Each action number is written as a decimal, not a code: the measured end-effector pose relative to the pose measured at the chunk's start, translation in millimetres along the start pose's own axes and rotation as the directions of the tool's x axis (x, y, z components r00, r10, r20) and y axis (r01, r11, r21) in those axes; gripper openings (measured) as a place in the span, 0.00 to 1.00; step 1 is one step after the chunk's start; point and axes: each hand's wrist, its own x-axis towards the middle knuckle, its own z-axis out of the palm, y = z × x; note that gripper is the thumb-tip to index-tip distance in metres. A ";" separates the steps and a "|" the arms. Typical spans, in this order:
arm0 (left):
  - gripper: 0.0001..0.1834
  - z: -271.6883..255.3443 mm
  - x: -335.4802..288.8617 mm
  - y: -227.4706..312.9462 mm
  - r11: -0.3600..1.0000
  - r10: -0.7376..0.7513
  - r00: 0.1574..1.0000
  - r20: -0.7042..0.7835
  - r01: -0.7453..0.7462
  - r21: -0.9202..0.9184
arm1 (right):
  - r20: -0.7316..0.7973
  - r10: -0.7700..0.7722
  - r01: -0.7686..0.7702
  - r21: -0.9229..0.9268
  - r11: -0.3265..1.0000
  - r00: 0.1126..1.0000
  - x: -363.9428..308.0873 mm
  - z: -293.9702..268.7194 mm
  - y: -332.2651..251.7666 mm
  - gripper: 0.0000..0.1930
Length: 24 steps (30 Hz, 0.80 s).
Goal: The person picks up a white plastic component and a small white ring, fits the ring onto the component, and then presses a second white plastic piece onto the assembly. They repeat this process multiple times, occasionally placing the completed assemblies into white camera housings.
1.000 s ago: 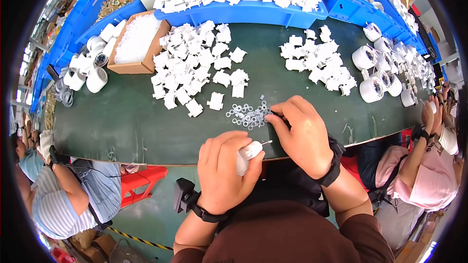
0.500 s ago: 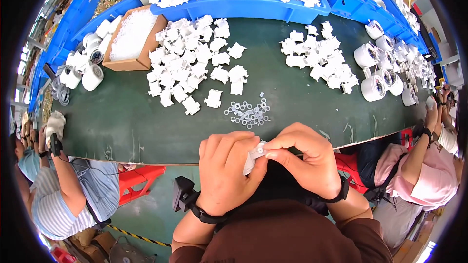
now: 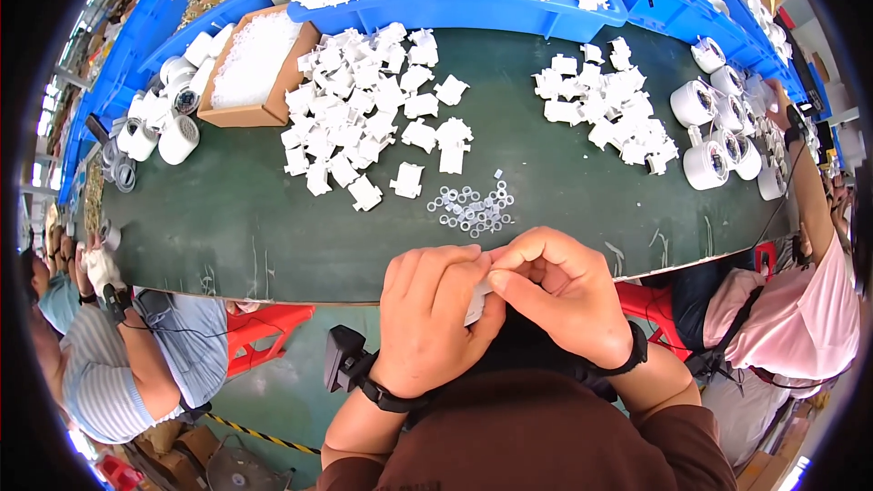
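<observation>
Close to the table's near edge, my left hand (image 3: 426, 320) is closed around a small white plastic part (image 3: 475, 304), which shows only partly between thumb and fingers. My right hand (image 3: 566, 298) meets it there, its thumb and index finger pinched at the part's upper end. Whatever lies between those two fingertips is hidden. Just beyond my hands lies a loose cluster of small translucent rings (image 3: 471, 210). Farther off are two heaps of similar-looking white plastic parts, a large left heap (image 3: 350, 105) and a smaller right heap (image 3: 605, 107).
A blue bin (image 3: 455, 12) full of white parts spans the back. Left of the large heap stands a cardboard box (image 3: 244, 116) of small translucent pieces. White round housings (image 3: 702, 165) crowd the right side, others (image 3: 178, 139) the left. A co-worker sits on each side, the right one's arm (image 3: 812, 186) over the table.
My right fingertips have closed over the part's upper end, hiding the round white tip seen before. The right co-worker's arm has reached forward to the housings. The view has shifted slightly.
</observation>
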 end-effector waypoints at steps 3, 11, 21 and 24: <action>0.21 1.1 1.0 2.3 1.000 0.001 1.000 -0.015 0.000 0.010 | 0.010 0.101 -0.101 0.024 0.995 0.995 -2.8 -0.6 -5.4 0.05; 0.24 5.8 -3.2 5.3 1.000 0.007 0.997 -0.078 -0.007 0.001 | -0.003 0.174 -0.173 0.126 0.977 0.985 -0.9 -0.2 -3.3 0.06; 0.21 4.7 -5.6 -2.8 0.997 0.033 0.993 -0.118 -0.040 -0.062 | -0.006 0.048 -0.048 -0.006 0.999 0.999 -5.1 5.2 -6.7 0.08; 0.20 3.4 -4.4 -2.2 0.997 0.037 0.995 -0.094 -0.042 -0.062 | -0.003 0.068 -0.068 -0.014 0.998 0.998 -6.1 4.2 -5.2 0.08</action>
